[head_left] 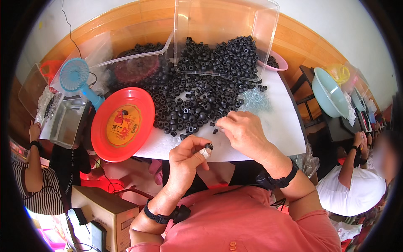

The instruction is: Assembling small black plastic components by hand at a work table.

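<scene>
Our left hand (184,157) has its grip pinched around one small black piece (209,146) over the surface (285,136) near us, likely light, stiff and best held by its sides, while we cannot tell whether our right hand's (244,131) bunched grip holds anything.

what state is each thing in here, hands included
left hand: pinching one small black part
right hand: fingers bent, grip unclear
loose black parts: heaped and scattered
large clear bin: tipped, open side toward the person
red plate: face up
blue handheld fan: head raised, on or off unclear
pink bowl: partly hidden, dark pieces inside
pale blue basin: open side up
</scene>
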Demonstrator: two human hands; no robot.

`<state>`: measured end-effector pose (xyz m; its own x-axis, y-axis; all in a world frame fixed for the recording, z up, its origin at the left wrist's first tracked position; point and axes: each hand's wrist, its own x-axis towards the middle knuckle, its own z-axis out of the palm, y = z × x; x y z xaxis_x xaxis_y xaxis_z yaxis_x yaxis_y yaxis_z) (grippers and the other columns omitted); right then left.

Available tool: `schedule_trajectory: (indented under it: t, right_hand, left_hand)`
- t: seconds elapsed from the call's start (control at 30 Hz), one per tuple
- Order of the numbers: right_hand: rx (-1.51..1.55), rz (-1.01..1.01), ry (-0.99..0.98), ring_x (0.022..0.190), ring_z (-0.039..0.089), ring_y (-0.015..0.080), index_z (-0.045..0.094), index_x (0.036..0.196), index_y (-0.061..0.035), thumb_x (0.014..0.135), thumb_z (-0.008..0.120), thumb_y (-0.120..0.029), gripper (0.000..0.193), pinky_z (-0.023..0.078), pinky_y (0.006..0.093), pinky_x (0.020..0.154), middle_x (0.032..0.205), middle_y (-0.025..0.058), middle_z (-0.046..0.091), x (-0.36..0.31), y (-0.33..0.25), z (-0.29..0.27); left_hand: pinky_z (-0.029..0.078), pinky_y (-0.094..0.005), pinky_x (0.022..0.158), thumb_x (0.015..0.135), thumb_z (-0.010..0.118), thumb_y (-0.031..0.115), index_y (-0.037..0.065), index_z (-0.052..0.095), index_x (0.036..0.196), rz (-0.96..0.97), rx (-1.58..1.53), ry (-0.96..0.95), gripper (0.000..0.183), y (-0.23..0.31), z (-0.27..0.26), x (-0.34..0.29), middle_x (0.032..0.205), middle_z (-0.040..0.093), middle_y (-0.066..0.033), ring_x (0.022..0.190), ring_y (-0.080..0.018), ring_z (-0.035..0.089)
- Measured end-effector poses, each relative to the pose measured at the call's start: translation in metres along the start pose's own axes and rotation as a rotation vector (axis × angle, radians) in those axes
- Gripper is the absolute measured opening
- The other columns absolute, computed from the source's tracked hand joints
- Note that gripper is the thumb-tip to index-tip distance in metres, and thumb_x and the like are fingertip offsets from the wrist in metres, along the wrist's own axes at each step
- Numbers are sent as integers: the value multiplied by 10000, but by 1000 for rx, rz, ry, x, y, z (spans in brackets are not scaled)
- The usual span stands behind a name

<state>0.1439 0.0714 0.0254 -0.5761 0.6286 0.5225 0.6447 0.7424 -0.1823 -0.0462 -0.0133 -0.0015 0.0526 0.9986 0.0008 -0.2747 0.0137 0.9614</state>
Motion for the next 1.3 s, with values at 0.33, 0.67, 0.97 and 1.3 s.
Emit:
schedule_trajectory:
  t: [0.33, 0.67, 0.97, 1.3]
  right_hand:
    - [-229, -131, -90, 833, 605, 260, 626, 798, -65, 743, 658, -107, 76, 434, 392, 752, 862, 86, 586, -3, -15, 8]
    - [-202, -50, 95, 840, 556, 252, 627, 787, -61, 740, 662, -103, 72, 393, 399, 758, 857, 71, 560, -13, -22, 5]
    - [-318, 136, 7, 872, 583, 264, 647, 778, -76, 705, 704, -78, 93, 403, 409, 765, 859, 68, 604, -31, -4, 1]
    - [-252, 109, 169, 874, 547, 266, 629, 763, -83, 716, 716, -82, 98, 375, 412, 738, 853, 65, 546, -42, 0, 3]
  left_hand:
    - [476, -229, 585, 911, 641, -6, -29, 651, 1060, 9, -16, 34, 152, -2, 5, 0, 854, 666, -51, 616, -98, 593]
    - [530, -256, 547, 904, 633, -41, -69, 650, 1044, 43, -98, 64, 144, 4, 9, -4, 909, 679, -126, 751, -154, 640]
    - [531, -252, 562, 912, 644, -35, -62, 650, 1056, 43, -110, -12, 147, -8, 36, 20, 930, 690, -114, 768, -142, 639]
    - [524, -260, 557, 921, 638, -30, -64, 654, 1105, -43, -87, 10, 188, -6, 34, 25, 937, 693, -127, 763, -147, 636]
